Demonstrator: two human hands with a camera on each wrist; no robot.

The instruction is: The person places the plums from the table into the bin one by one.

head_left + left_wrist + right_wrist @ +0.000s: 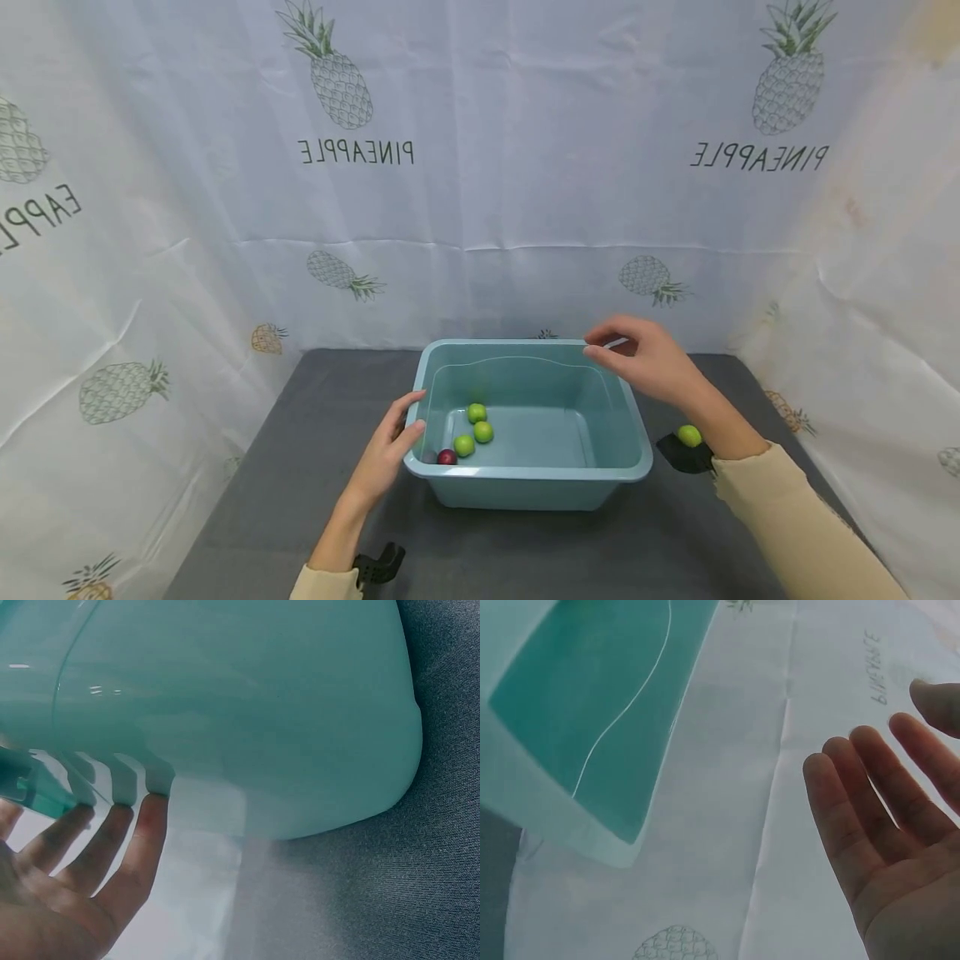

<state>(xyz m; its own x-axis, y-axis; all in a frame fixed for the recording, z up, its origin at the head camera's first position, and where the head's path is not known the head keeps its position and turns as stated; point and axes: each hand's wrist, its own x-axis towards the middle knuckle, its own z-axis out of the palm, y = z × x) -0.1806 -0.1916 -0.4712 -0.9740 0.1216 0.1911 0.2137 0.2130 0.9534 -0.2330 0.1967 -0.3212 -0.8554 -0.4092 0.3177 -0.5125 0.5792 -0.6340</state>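
A light teal plastic tub (536, 492) stands on the dark grey tabletop. My left hand (386, 450) holds its left rim, with thumb and index finger at the edge. In the left wrist view, the other fingertips (154, 806) touch the outer wall under the rim. Several small green balls (483, 432), a dark red ball (447, 457) and a greyish round thing (429, 457) lie inside at the front left. Above the back right corner hovers my right hand (648, 357), fingers relaxed and a gap between thumb and index. It holds nothing.
Another green ball (689, 435) shows outside the tub, by the right wrist and its black strap (684, 455). White cloth (525, 192) printed with pineapples hangs behind and at both sides of the grey tabletop (285, 475).
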